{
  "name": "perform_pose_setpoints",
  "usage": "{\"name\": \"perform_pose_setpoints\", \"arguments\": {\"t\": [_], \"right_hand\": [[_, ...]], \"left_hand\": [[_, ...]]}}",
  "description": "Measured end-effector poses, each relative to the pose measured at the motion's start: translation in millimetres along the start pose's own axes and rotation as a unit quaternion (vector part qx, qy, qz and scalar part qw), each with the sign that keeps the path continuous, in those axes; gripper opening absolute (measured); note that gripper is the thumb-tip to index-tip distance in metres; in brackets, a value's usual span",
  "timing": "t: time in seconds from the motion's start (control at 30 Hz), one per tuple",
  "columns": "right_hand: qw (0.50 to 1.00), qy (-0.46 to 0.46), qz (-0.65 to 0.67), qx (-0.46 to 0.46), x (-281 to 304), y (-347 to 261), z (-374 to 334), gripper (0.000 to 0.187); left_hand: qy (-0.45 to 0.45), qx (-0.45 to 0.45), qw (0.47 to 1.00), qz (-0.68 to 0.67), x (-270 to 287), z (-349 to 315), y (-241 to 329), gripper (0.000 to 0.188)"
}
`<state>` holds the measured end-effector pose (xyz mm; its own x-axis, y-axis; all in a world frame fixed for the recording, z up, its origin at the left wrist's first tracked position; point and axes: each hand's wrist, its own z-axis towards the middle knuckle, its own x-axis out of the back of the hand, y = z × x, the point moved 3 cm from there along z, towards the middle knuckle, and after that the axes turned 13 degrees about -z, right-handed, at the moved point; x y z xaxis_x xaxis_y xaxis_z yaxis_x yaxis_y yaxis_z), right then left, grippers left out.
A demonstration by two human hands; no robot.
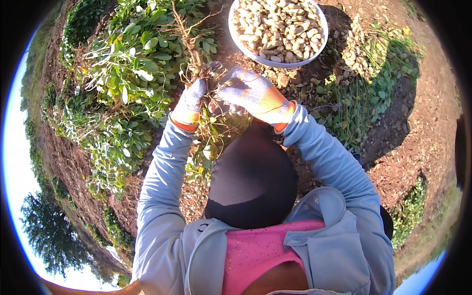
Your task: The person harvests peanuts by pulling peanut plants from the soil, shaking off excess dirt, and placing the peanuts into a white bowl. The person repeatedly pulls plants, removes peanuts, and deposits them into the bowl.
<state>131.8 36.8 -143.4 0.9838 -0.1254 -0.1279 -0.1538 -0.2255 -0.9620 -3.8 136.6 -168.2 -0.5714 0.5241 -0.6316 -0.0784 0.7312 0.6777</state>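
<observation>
My left hand [190, 101], in a grey and orange work glove, is closed around an uprooted peanut plant [193, 56]. The bare brown roots point up and away from me, and its leaves [210, 151] hang down toward my knees. My right hand [256, 94], gloved the same way, has its fingers curled in against the root cluster, right beside the left hand. What lies between these fingers is mostly hidden. Just beyond my right hand stands a pale basin [290, 64] heaped with picked peanuts [278, 29].
A large pile of green peanut plants [132, 69] lies on the left. To the right are more pulled plants [361, 105], partly in shadow, with some pods [358, 49] near the basin. Brown soil [418, 142] with dry litter surrounds them. My dark-covered knee [251, 182] is close below my hands.
</observation>
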Motion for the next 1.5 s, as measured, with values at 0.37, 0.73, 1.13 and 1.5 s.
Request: {"name": "perform_pose_setpoints", "arguments": {"t": [0.37, 0.73, 1.13, 1.5], "right_hand": [[0.997, 0.035, 0.053, 0.052, -6.0, 4.0, -0.1, 0.020], [0.956, -0.005, 0.286, -0.068, -12.0, 16.5, -3.8, 0.013], [0.988, -0.081, 0.129, -0.024, -8.1, 10.5, -0.3, 0.013], [0.904, 0.160, -0.379, 0.118, 122.7, -26.4, -0.5, 0.017]], "left_hand": [[0.021, -0.012, 0.995, 0.093, -9.4, 4.4, 1.1, 0.036], [0.078, -0.083, 0.990, 0.085, -14.4, -3.5, -9.7, 0.038], [0.088, -0.036, 0.993, 0.067, -13.1, -13.3, -10.3, 0.050], [-0.103, -0.046, 0.980, -0.166, 42.6, -17.2, 55.9, 0.051]]}}
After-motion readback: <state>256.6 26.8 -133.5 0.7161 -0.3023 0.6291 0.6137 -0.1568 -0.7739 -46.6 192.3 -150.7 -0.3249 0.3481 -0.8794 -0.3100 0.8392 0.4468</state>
